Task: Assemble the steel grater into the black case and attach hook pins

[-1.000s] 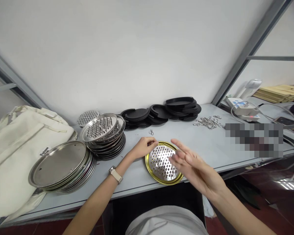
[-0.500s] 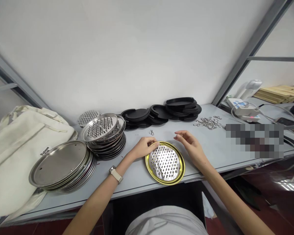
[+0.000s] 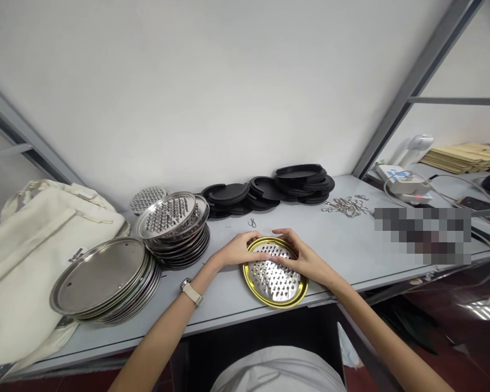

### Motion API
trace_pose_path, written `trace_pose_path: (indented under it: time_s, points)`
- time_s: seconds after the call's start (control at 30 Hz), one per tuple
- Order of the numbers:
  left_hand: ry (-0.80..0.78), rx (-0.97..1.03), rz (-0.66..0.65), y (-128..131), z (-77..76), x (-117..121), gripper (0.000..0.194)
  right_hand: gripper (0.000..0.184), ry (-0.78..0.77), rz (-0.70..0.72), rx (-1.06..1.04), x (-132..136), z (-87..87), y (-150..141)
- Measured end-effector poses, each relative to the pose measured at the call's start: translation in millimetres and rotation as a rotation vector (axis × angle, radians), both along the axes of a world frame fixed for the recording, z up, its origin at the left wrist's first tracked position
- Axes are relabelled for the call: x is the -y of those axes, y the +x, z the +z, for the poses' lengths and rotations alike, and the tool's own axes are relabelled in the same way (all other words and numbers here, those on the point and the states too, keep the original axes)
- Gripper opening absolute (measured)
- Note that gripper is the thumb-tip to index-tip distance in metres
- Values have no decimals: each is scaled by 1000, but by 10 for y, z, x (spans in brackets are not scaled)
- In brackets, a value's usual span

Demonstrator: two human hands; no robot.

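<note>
A round metal grater plate with a shiny gold rim lies flat near the table's front edge. My left hand grips its upper left side, the thumb across the perforated face and the fingers at the rim. From the upper right, my right hand holds the same plate, with its thumb tip meeting the left thumb near the middle. Parts of the far rim are hidden under the fingers. Just behind the plate rests a small metal clip.
To the left stand a stack of round metal trays and a stack of silver grater plates, beside a cream canvas bag. Black round holders are piled along the wall. Loose metal clips lie at the right, near a white power adapter.
My right hand has moved left and down from beside the grater plate onto its upper right side. The left thumb has extended further across the plate's face.
</note>
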State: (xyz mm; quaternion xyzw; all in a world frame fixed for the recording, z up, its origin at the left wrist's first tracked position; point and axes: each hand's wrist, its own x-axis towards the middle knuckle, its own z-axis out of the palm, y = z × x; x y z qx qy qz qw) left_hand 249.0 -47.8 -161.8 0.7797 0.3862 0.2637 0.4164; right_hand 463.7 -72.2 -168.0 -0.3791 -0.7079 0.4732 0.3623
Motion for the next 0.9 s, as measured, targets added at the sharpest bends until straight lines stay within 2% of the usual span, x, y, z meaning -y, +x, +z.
trace_pose_path:
  time_s: [0.23,0.47,0.63,0.8,0.9]
  points:
    - [-54,9,-22,-11,16,14,40,51,7,-33,-25,-7,-39,-30]
    - [-25,11,-6,1,-27,1,43,48,55,-67,18,-28,-67,-38]
    - [-30,-1,8,-19,-45,-10,43,48,26,-86,-17,-36,-86,-46]
    - [18,-22,65,-39,-63,-22,43,35,-131,-184,-280,-67,-39,-50]
    - [100,-48,86,-49,-87,-42,43,35,-334,-122,-557,-104,25,9]
